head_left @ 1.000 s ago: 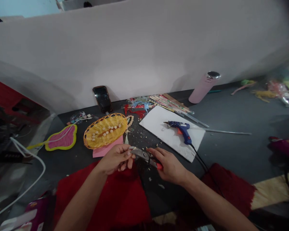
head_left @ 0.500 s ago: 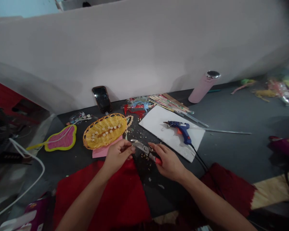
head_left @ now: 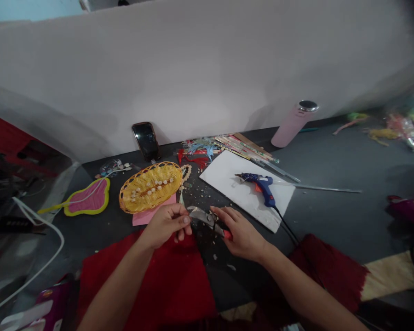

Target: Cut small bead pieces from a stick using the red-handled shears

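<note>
My right hand is wrapped round a pair of red-handled cutters, with the silver jaws pointing left. Close to the jaw tips, my left hand has its thumb and forefinger pinched together. Whatever lies between those fingers is too small to make out. Above my left hand is an oval yellow wicker basket with small pale flower-shaped pieces in it. Part of a pink sheet sticks out beneath the basket. Tiny pale bits are scattered on the dark table around the cutters.
A blue glue gun rests on a white board, its cord running toward me. Behind are thin sticks, tassels, a leaning phone and a pink bottle. Red cloth covers the front.
The cutters' jaws have shifted slightly and look closer together. My left hand has turned a little, with its lower fingers showing more. The things on the table stay in place.
</note>
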